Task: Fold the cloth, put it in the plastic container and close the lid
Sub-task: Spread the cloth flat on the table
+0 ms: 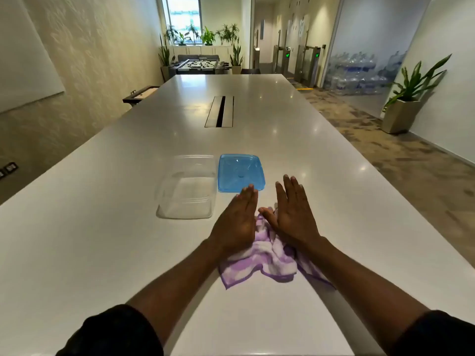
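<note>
from my seat i saw the long white table [128, 191] run straight away from me, its left edge slanting off toward the textured wall and its right edge dropping to patterned carpet. most of the top lay bare: wide room on both sides of the work and a long clear stretch beyond it, up to the cable slot [220, 111] set in the middle of the surface. the near edge sat just below the sleeves [113, 335].

the purple and white cloth [259, 260] lay crumpled and unfolded close to me, a little right of centre, one corner pointing toward the near edge. the clear plastic container [186, 187] stood open beyond it and to the left, apart from the cloth. the blue lid [240, 172] lay flat just beside the container's right wall, off the container.

both forearms reached forward over the table, roughly parallel. the left hand [236, 222] was spread flat, fingers straight and together, palm down over the cloth's left part, its fingertips near the lid's near edge. the right hand [293, 217] was likewise spread flat over the cloth's right part, thumb angled inward. neither hand gripped anything; i could not tell whether the palms pressed on the cloth or hung just above it.
</note>
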A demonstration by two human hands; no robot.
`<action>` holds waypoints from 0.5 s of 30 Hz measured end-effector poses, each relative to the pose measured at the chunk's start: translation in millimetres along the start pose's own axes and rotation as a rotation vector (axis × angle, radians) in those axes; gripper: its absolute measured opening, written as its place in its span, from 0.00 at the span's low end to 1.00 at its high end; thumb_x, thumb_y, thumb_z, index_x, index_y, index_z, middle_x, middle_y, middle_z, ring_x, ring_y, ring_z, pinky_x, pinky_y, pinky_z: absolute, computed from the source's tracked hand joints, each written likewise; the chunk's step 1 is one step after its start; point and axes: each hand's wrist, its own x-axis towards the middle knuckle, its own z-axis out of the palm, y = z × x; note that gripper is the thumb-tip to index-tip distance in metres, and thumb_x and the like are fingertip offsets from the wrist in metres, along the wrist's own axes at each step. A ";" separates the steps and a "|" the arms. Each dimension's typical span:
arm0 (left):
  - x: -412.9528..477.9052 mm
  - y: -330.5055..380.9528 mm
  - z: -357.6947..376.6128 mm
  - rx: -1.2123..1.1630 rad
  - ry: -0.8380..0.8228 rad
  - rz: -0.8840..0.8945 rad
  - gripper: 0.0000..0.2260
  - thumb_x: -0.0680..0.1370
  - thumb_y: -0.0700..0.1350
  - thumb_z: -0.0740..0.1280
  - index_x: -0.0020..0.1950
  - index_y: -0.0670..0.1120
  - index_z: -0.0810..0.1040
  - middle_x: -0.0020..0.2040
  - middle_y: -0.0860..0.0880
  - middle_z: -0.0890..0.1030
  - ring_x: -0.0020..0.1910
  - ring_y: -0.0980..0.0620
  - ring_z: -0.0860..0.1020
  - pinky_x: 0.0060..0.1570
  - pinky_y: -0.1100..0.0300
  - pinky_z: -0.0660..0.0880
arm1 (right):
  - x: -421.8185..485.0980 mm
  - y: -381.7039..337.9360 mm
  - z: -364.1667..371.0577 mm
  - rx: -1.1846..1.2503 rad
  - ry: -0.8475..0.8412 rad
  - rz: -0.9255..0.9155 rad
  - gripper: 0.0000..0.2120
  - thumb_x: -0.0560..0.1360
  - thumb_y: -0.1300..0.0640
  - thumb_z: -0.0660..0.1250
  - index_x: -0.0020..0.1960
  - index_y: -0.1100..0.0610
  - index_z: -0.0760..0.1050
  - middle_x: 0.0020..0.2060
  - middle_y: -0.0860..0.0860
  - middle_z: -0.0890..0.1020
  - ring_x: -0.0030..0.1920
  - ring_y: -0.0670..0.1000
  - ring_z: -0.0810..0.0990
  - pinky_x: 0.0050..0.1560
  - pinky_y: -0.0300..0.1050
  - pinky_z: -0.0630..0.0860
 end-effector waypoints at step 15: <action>-15.7 0.6 15.6 -0.149 -0.316 -0.150 0.23 0.82 0.56 0.50 0.74 0.50 0.63 0.74 0.49 0.67 0.74 0.51 0.63 0.72 0.57 0.60 | -20.3 19.3 1.9 0.318 -0.249 0.122 0.18 0.81 0.51 0.53 0.65 0.58 0.71 0.63 0.55 0.76 0.62 0.52 0.72 0.64 0.45 0.66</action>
